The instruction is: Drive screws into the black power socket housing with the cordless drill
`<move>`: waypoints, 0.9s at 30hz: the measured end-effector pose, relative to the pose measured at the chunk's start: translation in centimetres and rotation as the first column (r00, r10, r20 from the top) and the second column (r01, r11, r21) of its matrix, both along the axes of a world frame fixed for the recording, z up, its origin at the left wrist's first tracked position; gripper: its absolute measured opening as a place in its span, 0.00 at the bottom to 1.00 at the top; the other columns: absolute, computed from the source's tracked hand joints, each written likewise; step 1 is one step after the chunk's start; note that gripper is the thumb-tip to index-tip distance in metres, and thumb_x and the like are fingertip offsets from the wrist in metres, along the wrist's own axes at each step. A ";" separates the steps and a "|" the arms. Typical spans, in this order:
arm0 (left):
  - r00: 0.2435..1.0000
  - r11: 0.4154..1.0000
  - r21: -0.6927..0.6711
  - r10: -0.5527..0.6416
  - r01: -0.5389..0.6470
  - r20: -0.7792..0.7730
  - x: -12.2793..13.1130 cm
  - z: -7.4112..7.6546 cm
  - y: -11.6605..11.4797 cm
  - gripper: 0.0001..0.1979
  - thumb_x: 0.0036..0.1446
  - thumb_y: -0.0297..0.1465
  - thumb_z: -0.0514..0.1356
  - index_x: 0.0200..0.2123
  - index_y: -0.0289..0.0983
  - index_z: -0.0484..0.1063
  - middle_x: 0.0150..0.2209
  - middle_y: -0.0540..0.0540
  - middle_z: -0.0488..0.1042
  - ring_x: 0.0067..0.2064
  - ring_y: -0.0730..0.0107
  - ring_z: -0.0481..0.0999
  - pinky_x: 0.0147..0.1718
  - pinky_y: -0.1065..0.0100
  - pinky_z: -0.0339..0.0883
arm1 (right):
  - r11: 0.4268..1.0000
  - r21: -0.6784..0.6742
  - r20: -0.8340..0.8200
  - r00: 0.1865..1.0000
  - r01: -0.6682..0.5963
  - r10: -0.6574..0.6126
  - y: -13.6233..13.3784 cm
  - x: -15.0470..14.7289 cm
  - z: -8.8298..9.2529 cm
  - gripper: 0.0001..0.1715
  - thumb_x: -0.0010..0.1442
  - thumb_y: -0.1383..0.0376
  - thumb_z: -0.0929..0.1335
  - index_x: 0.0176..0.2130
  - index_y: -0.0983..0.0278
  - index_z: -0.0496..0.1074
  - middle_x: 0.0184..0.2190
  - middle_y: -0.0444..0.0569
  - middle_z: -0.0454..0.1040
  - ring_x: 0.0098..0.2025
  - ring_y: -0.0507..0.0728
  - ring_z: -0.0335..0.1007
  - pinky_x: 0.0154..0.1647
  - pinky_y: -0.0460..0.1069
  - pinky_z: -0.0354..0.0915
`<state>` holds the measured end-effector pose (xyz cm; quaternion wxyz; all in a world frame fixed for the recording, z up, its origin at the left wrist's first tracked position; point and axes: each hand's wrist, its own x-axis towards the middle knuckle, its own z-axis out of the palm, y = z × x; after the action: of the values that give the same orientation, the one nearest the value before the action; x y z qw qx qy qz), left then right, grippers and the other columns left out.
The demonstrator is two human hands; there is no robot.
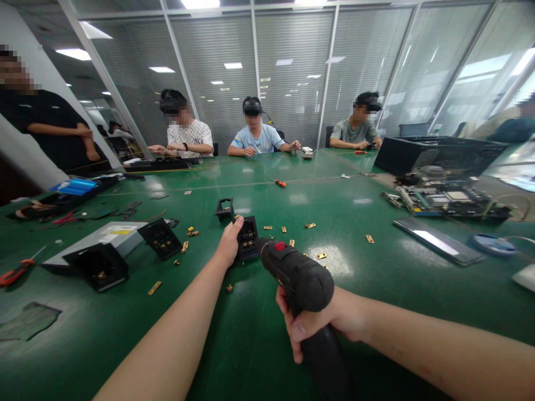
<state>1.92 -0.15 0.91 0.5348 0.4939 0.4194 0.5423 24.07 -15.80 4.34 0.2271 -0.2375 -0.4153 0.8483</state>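
Observation:
A black cordless drill (pixel 298 273) is in my right hand (pixel 303 323), its fingers wrapped round the grip. The drill's chuck points forward and left, close to a small black plastic housing (pixel 248 239) with brass parts inside. My left hand (pixel 229 242) grips that housing by its left side, thumb on top; its other fingers are mostly hidden. Whether the bit touches a screw I cannot tell. Around the housing lie several loose brass strips (pixel 321 256) and a small brass piece (pixel 229 288). A black frame (pixel 224 208) stands just beyond my left hand.
Left are two more black housings (pixel 98 267) (pixel 160 238), a metal box (pixel 121 234), an orange screwdriver (pixel 19 273) and a dark shard (pixel 29 321). Right are a phone (pixel 437 239), a circuit board (pixel 451 197) and a computer case (pixel 438 156). Several people are across the green table (pixel 317 195).

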 end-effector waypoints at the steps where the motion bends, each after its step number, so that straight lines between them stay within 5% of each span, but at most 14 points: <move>1: 1.000 1.000 -0.004 -0.004 0.004 0.002 0.0 0.0 0.0 0.30 0.50 0.56 0.61 0.40 0.35 0.73 0.28 0.44 0.78 0.29 0.61 0.77 0.33 0.62 0.70 | 1.000 0.002 0.003 1.000 0.000 0.000 0.0 0.0 0.0 0.25 0.37 0.69 0.79 0.33 0.66 0.66 0.21 0.46 0.77 0.22 0.55 0.76 0.26 0.48 0.71; 27: 1.000 1.000 -0.027 -0.005 0.005 -0.003 -0.1 -0.2 0.1 0.28 0.50 0.56 0.60 0.36 0.35 0.72 0.28 0.45 0.77 0.28 0.62 0.77 0.34 0.62 0.70 | 1.000 -0.003 -0.003 1.000 0.010 -0.010 -0.1 -0.1 -0.2 0.25 0.36 0.69 0.79 0.33 0.66 0.67 0.21 0.46 0.77 0.22 0.55 0.75 0.25 0.48 0.70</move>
<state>1.79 -0.07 0.71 0.5422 0.4885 0.4263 0.5344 23.97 -15.94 4.11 0.2317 -0.2387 -0.4126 0.8480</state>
